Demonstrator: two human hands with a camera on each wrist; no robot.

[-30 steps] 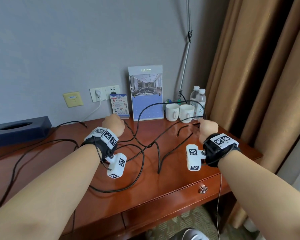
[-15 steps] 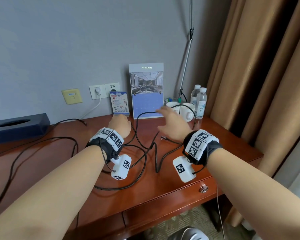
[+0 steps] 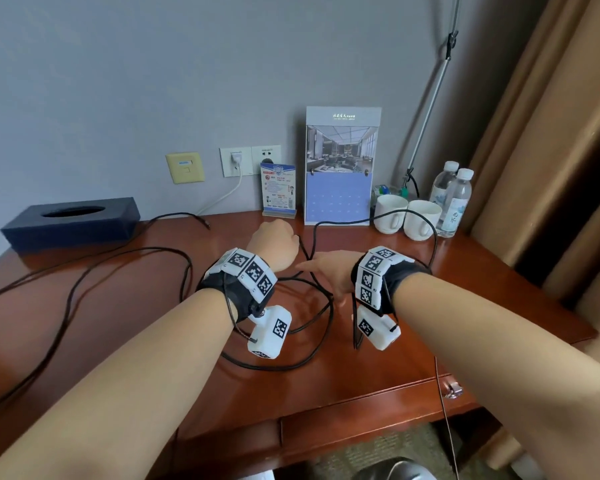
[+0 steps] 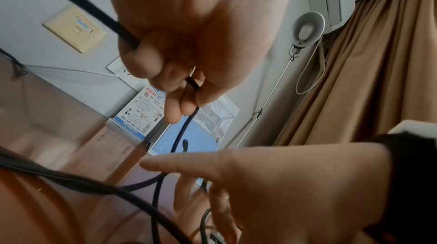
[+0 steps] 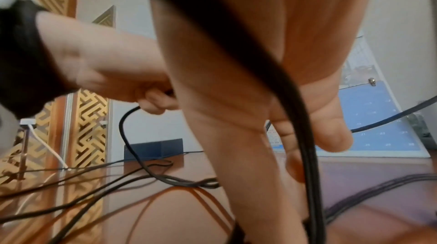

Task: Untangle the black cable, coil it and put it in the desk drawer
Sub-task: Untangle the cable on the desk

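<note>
The black cable [image 3: 331, 303] lies in tangled loops over the wooden desk [image 3: 465, 306]. My left hand [image 3: 274, 240] is a fist near the back of the desk. In the left wrist view its fingers [image 4: 170, 79] curl round the black cable [image 4: 183, 130] near one end. My right hand [image 3: 326, 271] is just to its right, fingers straight and pointing left and down over the loops, gripping nothing. In the right wrist view a cable strand [image 5: 309, 173] runs across the right hand's palm [image 5: 236, 98]. The desk drawer [image 3: 452, 389] is closed at the front right.
A dark tissue box [image 3: 70, 223] sits at the back left. A card stand [image 3: 278, 192], a calendar [image 3: 340, 168], two white mugs [image 3: 392, 216] and two water bottles [image 3: 454, 199] line the back. A white charger lead [image 3: 222, 199] hangs from the wall socket. Curtains hang at right.
My right hand has opened and swung left from beside the mugs to the middle of the desk, dropping toward the loops. My left hand has kept its grip and barely moved.
</note>
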